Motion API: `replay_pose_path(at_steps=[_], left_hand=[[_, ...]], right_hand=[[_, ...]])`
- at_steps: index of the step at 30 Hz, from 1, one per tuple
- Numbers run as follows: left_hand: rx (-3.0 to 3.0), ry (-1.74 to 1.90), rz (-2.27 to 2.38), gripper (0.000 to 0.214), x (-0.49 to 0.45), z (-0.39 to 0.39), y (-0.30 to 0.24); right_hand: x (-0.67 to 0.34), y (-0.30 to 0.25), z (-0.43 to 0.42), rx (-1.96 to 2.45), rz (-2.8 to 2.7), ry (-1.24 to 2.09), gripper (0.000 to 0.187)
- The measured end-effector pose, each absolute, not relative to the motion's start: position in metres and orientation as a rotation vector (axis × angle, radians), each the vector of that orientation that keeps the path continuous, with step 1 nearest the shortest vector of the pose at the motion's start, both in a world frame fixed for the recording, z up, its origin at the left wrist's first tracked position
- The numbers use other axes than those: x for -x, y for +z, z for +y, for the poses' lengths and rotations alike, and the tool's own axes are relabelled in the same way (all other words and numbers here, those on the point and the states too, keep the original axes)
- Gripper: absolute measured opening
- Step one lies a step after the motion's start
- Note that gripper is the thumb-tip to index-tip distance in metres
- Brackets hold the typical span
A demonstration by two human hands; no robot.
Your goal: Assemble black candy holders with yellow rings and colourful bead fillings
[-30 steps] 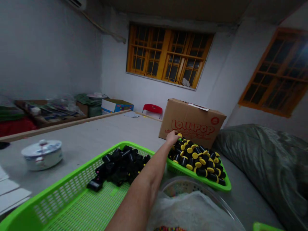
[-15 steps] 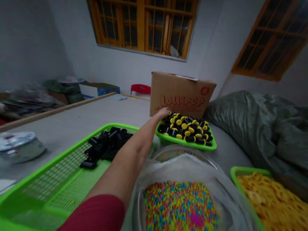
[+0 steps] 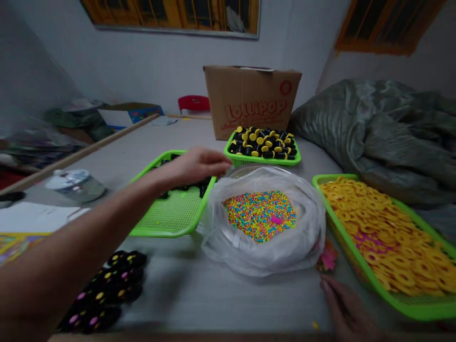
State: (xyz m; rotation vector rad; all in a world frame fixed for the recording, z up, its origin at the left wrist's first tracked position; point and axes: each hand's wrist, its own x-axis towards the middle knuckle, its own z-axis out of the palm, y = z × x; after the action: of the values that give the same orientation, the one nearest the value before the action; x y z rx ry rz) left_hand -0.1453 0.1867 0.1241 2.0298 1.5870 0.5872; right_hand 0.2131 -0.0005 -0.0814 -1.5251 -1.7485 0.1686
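My left hand point(image 3: 204, 164) hangs over the near-right rim of a green basket point(image 3: 171, 216) that holds black plastic pieces. Its fingers stretch to the right, loosely apart, and nothing shows in them; motion blurs them slightly. A bowl lined with a white plastic bag point(image 3: 263, 259) stands just right of it, full of tiny coloured candy balls point(image 3: 261, 213) with a pink piece point(image 3: 276, 220) on top. At the lower right, my right hand point(image 3: 347, 308) rests low by the table's front edge, fingers extended, with no object visible in it. A pink-and-orange scrap point(image 3: 328, 256) lies beyond its fingertips.
Behind the bowl, a green basket point(image 3: 263, 162) holds black tubes with yellow caps, before a cardboard box point(image 3: 252, 95). Yellow rings point(image 3: 402, 232) fill a basket at right. Black pieces with coloured dots point(image 3: 107, 289) lie at front left. A lidded pot point(image 3: 76, 185) stands farther left.
My left hand has drawn back toward me and left, away from the yellow-capped tubes. The view has tipped down, bringing my right hand and the dotted black pieces into sight.
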Motion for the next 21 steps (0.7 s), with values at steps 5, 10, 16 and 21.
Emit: replay_pose_path(at_steps=[5, 10, 16, 21], left_hand=[[-2.450, 0.572, 1.247, 0.035, 0.110, 0.078, 0.047], [-2.579, 0.717, 1.244, 0.038, 0.087, 0.060, -0.008], [-2.544, 0.723, 1.261, 0.034, 0.077, 0.059, 0.002], [-2.651, 0.697, 1.332, 0.034, 0.057, 0.122, 0.028]], right_hand=[[-0.189, -0.041, 0.047, 1.485, -1.767, -0.089, 0.030], [-0.176, -0.008, 0.101, 1.687, -2.005, -0.080, 0.032], [-0.163, 0.015, 0.122, 1.662, -2.156, -0.185, 0.031], [-0.130, 0.012, 0.145, 1.686, -2.596, 0.053, 0.019]])
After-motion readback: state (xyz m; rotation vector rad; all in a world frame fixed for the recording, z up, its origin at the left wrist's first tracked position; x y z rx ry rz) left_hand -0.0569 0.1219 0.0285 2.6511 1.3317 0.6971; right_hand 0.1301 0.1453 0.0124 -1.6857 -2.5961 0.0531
